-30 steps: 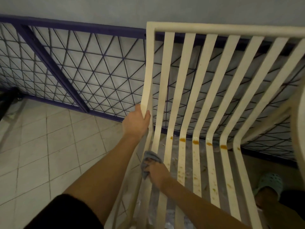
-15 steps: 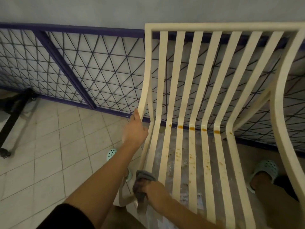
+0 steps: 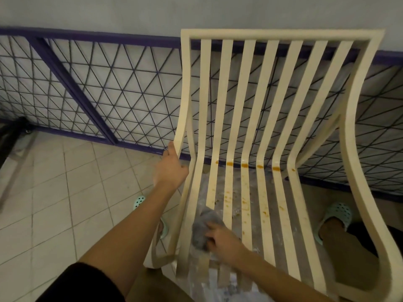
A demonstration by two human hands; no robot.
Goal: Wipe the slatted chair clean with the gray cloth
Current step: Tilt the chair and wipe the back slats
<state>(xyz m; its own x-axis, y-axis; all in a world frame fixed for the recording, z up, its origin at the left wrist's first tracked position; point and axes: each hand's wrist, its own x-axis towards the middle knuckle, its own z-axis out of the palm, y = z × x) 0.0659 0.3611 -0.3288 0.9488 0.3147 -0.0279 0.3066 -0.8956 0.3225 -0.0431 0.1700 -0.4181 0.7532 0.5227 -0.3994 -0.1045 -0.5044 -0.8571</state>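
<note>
Pale floor tiles (image 3: pixel 54 192) fill the left, backed by a purple-framed mesh fence (image 3: pixel 91 92) running along a grey wall. Far left, a dark wheeled object shows only in part.

Moving right, the left hand (image 3: pixel 170 168) grips the chair (image 3: pixel 283 35) by its left side rail, just below the curve where back meets seat; the thumb lies up along the rail and the fingers wrap behind it, steadying the frame. A mint clog (image 3: pixel 139 201) peeks out beside the forearm.

Next comes the right hand (image 3: pixel 222 240), low on the seat near its left edge, fingers curled round the bunched cloth (image 3: pixel 204 227) and pressing it onto the second and third slats from the left.

Further right, the work looks barely begun. Orange blobs (image 3: pixel 244 165) sit in a row across the bend of five or six slats, and smaller orange specks (image 3: pixel 265 212) scatter down the middle and right seat slats, none touched by the cloth. The backrest slats look clean. The leftmost slats around the cloth show few marks, though I cannot tell whether wiping did that. Most of the seat is left: the bend and the central and right slats.

Far right, a second clog (image 3: pixel 338 212) stands under the right arm rail.
</note>
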